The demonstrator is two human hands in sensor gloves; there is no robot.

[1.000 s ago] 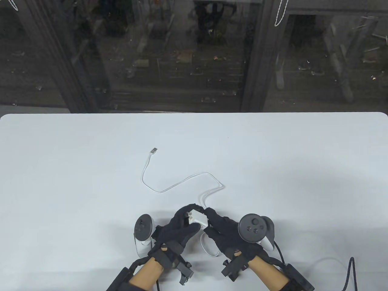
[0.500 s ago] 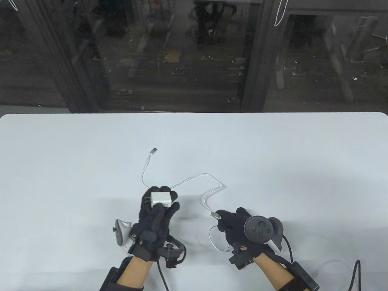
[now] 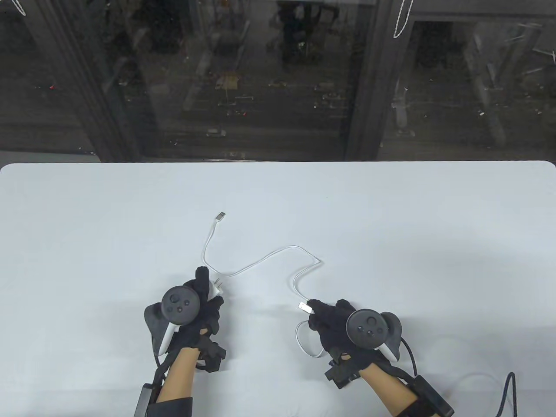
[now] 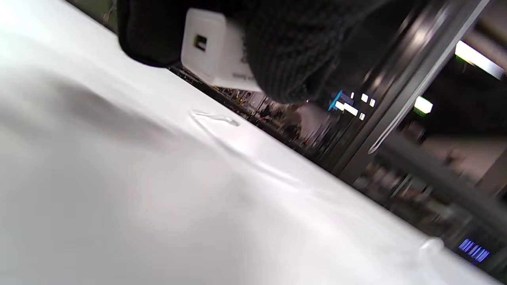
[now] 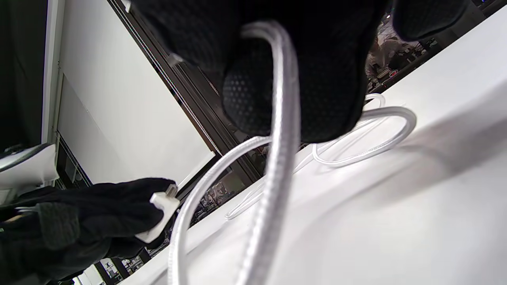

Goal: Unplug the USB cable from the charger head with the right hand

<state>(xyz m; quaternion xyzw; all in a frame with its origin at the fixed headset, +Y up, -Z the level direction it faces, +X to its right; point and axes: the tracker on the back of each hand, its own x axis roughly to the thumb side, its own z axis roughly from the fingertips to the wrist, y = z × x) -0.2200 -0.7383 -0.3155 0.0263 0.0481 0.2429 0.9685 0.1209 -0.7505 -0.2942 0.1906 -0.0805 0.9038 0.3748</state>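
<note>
On the white table (image 3: pixel 391 226) before dark windows, light limp cable (image 3: pixel 260 260) pinched behind its stiff plug by right hand (image 3: pixel 334 325), small hard charger (image 4: pixel 216 51) gripped in left hand (image 3: pixel 195 304), well apart.

Table: white top (image 3: pixel 391 243) with rounded far corners, filling the lower part of the table view.
Behind it: dark glass panes (image 3: pixel 243 87) (dim reflections, small lights) in black frames (image 3: pixel 362 87).
Light: soft shadows near the front edge.
</note>
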